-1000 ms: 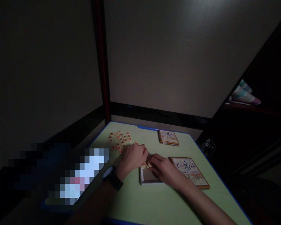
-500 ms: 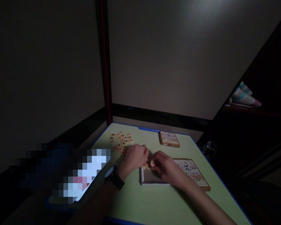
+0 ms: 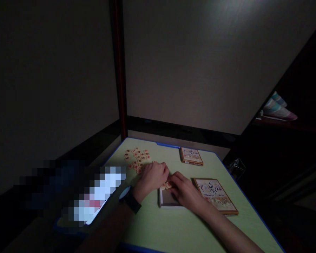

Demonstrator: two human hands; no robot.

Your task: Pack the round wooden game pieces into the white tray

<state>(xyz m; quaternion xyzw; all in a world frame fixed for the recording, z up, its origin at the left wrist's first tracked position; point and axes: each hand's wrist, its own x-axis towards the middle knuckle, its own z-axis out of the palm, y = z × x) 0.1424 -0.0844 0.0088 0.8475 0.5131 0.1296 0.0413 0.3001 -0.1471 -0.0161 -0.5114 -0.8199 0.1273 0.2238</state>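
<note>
An open box tray [image 3: 171, 200] with a white rim lies in front of me, and Chinese chess pieces [image 3: 162, 186] sit along its far left side. Over that far edge my left hand [image 3: 155, 175] is closed, its fingers curled; whatever they hold is hidden. My right hand [image 3: 185, 189] reaches over the tray from the right, its fingertips pinching a round Chinese chess piece [image 3: 168, 185] with a red mark. More loose pieces [image 3: 139, 157], red and black, lie scattered on the table beyond my left hand.
The printed Chinese chess box lid [image 3: 214, 195] lies right of the tray. A smaller, similar box [image 3: 191, 156] stands near the far edge of the light green table [image 3: 158, 228]. To the left lies a bright, pixelated screen [image 3: 102, 191]. Panelled walls rise behind.
My right hand has shifted slightly left and lowered the pinched piece beside the others in the tray. My left hand stays nearly in place. The view has shifted slightly.
</note>
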